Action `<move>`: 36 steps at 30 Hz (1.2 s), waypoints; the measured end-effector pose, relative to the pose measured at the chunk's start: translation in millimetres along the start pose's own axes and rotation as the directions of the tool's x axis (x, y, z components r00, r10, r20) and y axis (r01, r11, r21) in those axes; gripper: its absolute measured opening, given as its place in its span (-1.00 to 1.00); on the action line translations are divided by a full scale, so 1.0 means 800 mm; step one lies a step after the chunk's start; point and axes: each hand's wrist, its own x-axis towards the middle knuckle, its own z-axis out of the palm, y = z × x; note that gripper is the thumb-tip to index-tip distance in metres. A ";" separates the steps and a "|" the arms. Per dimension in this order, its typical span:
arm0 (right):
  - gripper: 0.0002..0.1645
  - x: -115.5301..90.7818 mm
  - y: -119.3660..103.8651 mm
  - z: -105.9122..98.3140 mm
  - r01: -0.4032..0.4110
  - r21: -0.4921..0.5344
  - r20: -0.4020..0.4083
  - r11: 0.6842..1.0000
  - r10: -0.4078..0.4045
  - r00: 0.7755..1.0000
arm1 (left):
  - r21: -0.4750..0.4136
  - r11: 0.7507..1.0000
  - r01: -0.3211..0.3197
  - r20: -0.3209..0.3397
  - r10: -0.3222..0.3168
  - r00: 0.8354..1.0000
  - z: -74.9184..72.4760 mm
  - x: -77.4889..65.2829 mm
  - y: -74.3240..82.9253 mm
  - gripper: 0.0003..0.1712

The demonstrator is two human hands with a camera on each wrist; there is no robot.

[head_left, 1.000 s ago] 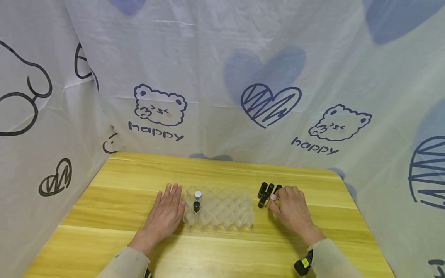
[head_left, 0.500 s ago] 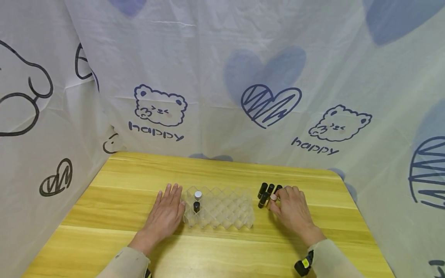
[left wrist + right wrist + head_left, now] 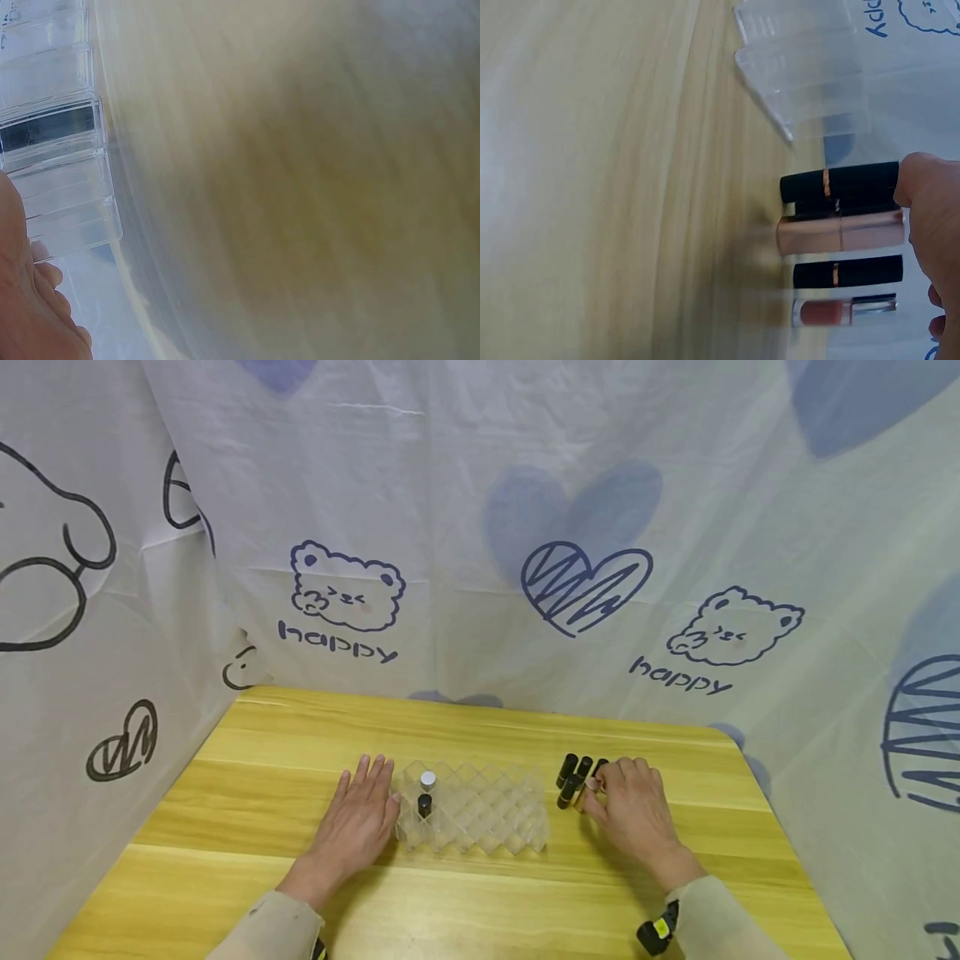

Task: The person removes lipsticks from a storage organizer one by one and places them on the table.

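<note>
My left hand [image 3: 354, 818] lies flat on the table with fingers straight, its thumb against the left end of a clear plastic lipstick organizer [image 3: 487, 842]. Two tubes stand in the organizer's left compartments: one with a silver-white top [image 3: 427, 780] and a black one [image 3: 424, 806]. Right of the organizer, my right hand [image 3: 636, 810] pinches the top of a pink lipstick [image 3: 810, 235] between thumb and index finger. Black lipsticks [image 3: 567, 792] stand close beside it. In the right wrist view, another black lipstick [image 3: 855, 271] and a clear lip gloss tube [image 3: 825, 312] stand nearby.
The wooden table [image 3: 465, 902] bears everything. A white cloth [image 3: 465, 510] with printed bears and hearts hangs behind the table and at both sides. A dark wrist device [image 3: 657, 930] sits at the right sleeve.
The right hand's fingers have shifted slightly over the top of the pink lipstick, hiding more of it. The left hand and the organizer have stayed in place.
</note>
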 end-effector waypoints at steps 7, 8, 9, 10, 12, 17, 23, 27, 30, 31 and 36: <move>-0.75 0.010 -0.019 -0.010 0.005 0.016 -0.033 1.000 -0.004 0.999 | -0.002 1.000 -0.001 -0.002 0.001 1.000 -0.001 0.000 0.001 -0.30; -0.73 0.012 -0.024 -0.011 0.009 0.017 -0.040 1.000 -0.008 0.999 | -0.002 1.000 -0.001 -0.003 0.001 1.000 -0.001 0.000 0.001 -0.30; -0.72 0.014 -0.030 -0.011 0.014 0.019 -0.049 1.000 -0.013 0.999 | -0.002 1.000 -0.001 -0.003 0.001 1.000 -0.001 0.000 0.001 -0.30; -0.72 0.016 -0.035 -0.011 0.021 0.021 -0.061 1.000 -0.019 0.998 | -0.001 1.000 -0.002 -0.004 0.002 1.000 -0.001 0.001 0.001 -0.30; -0.74 0.020 -0.048 -0.010 0.036 0.028 -0.084 0.999 -0.034 0.996 | 0.003 1.000 -0.003 -0.006 0.003 1.000 0.000 0.001 0.000 -0.30; -0.79 0.028 -0.081 -0.005 0.090 0.048 -0.133 0.995 -0.083 0.988 | 0.023 1.000 -0.013 -0.010 0.013 1.000 0.001 0.001 -0.001 -0.29; -0.81 0.037 -0.122 0.002 0.143 0.078 -0.110 0.987 -0.134 0.985 | 0.056 0.998 -0.018 -0.010 0.019 1.000 -0.002 0.002 -0.001 -0.29; -0.81 0.042 -0.149 0.008 0.180 0.107 -0.108 0.978 -0.169 0.980 | 0.066 0.998 -0.016 -0.007 0.016 1.000 -0.005 0.001 0.000 -0.29; -0.81 0.046 -0.168 0.012 0.209 0.112 -0.113 0.971 -0.197 0.974 | 0.062 0.998 -0.014 -0.006 0.014 1.000 -0.006 0.001 0.001 -0.29; -0.81 0.047 -0.175 0.013 0.217 0.108 -0.110 0.970 -0.205 0.972 | 0.061 0.998 -0.013 -0.007 0.014 1.000 -0.006 0.001 0.002 -0.29; -0.84 0.055 -0.202 0.016 0.238 0.112 -0.085 0.965 -0.230 0.970 | 0.058 0.998 -0.012 -0.005 0.013 1.000 -0.004 0.001 0.002 -0.29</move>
